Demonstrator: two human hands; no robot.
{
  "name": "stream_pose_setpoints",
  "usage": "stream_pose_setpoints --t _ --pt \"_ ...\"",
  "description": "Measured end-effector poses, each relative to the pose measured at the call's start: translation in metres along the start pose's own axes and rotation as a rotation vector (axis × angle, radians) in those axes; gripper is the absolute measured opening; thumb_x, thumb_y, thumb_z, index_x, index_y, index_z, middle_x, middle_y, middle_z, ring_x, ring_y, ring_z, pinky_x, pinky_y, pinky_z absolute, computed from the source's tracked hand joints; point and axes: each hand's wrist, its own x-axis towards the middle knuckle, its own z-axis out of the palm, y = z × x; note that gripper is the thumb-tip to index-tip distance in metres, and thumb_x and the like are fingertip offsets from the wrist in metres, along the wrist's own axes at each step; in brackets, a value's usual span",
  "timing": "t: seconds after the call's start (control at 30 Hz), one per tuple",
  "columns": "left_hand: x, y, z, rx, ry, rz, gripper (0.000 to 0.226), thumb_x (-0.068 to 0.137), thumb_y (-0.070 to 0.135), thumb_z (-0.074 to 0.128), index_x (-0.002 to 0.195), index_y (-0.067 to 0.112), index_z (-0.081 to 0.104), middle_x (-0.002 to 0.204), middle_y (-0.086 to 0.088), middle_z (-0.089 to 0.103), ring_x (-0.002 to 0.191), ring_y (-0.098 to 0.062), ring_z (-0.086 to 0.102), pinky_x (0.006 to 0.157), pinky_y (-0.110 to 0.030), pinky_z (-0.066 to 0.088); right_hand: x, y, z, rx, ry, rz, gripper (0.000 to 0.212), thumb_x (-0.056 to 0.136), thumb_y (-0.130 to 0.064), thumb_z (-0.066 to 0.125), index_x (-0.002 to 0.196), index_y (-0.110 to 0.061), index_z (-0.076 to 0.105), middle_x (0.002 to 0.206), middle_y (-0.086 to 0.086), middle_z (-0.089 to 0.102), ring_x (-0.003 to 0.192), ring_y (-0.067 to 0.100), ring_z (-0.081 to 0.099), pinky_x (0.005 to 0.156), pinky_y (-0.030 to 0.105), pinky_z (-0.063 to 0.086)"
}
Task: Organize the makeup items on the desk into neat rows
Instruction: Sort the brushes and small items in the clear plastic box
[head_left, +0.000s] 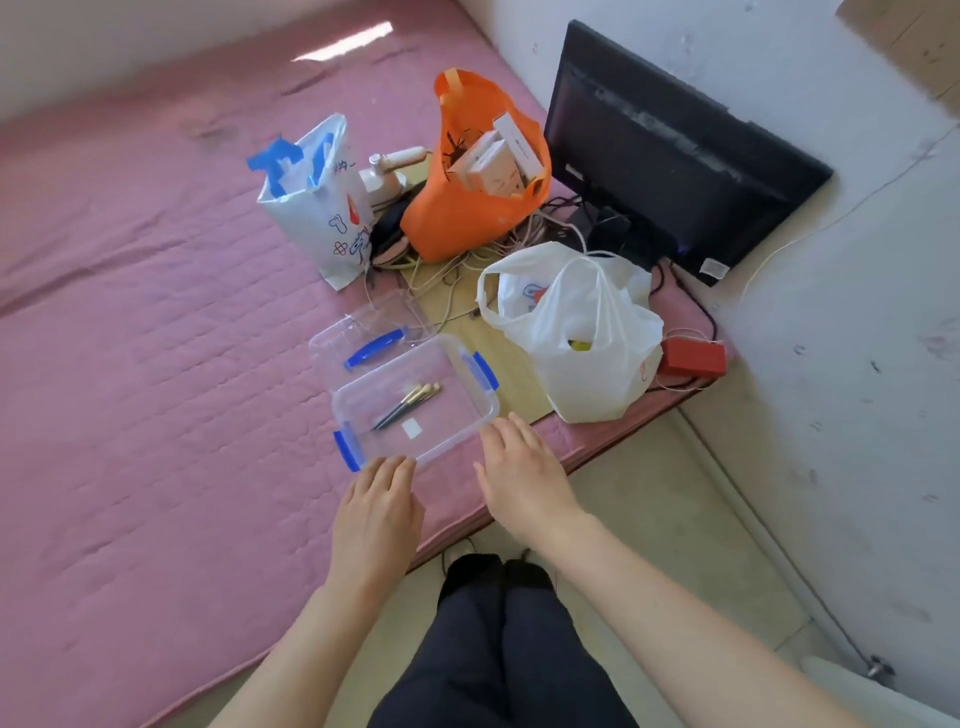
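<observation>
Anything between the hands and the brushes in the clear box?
Nothing visible. The clear box is open-topped, its lid lying behind it. The makeup brushes lie exposed on its floor. Left hand and right hand are open at the near rim; only that low wall lies between.

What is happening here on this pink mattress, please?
A person reaches both hands to a clear plastic box with blue clips. The left hand and the right hand lie open at its near edge. A few makeup brushes lie inside. The lid sits behind it, with bags and a monitor beyond.
</observation>
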Motion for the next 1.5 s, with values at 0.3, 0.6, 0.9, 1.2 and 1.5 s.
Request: stream_pose_setpoints --t 0.3,0.6,0.9,1.2,1.5 --pt "0.069 -0.027 0.041 -0.032 -0.069 -0.166 0.039 0.063 -0.004 0.076 0.101 0.003 0.068 0.102 -0.009 0.07 0.093 -0.031 0.067 0.067 -0.036 0.056 0.096 0.022 0.031 0.073 -0.227 -0.068 0.041 0.099 -0.026 0.04 0.133 -0.003 0.041 0.133 0.012 0.046 0.127 0.028 0.038 0.105 0.041 0.036" --pt "0.145 -0.06 0.133 -0.161 -0.091 -0.424 0.034 0.088 0.006 0.051 0.121 0.007 0.059 0.12 -0.005 0.062 0.113 -0.025 0.052 0.078 -0.036 0.046 0.202 0.054 0.117 0.247 -0.394 0.023 0.038 0.099 -0.026 0.039 0.128 -0.003 0.046 0.131 0.015 0.049 0.121 0.032 0.045 0.1 0.042 0.04" --pt "0.201 -0.115 0.223 -0.149 -0.187 -0.526 0.023 0.091 0.014 0.044 0.109 0.01 0.058 0.102 -0.01 0.062 0.094 -0.029 0.054 0.06 -0.034 0.036 0.266 0.073 0.211 0.231 -0.486 0.093 0.039 0.098 -0.027 0.041 0.128 -0.004 0.048 0.128 0.016 0.051 0.119 0.034 0.048 0.097 0.04 0.043" --pt "0.237 -0.143 0.269 -0.01 -0.291 -0.465 0.03 0.086 -0.001 0.048 0.114 0.01 0.053 0.109 -0.01 0.06 0.099 -0.031 0.052 0.068 -0.04 0.045 0.321 0.082 0.286 0.688 -0.507 0.652 0.019 0.089 -0.02 0.05 0.07 -0.015 0.048 0.078 0.018 0.068 0.066 0.033 0.065 0.071 0.047 0.058" --pt "0.252 -0.147 0.276 0.176 -0.425 -0.401 0.024 0.086 0.0 0.053 0.107 0.011 0.052 0.108 -0.008 0.061 0.101 -0.029 0.057 0.064 -0.033 0.035 0.347 0.068 0.303 0.707 -0.321 0.838 0.03 0.078 -0.038 0.057 0.085 -0.011 0.067 0.071 0.006 0.072 0.064 0.026 0.069 0.071 0.042 0.06"
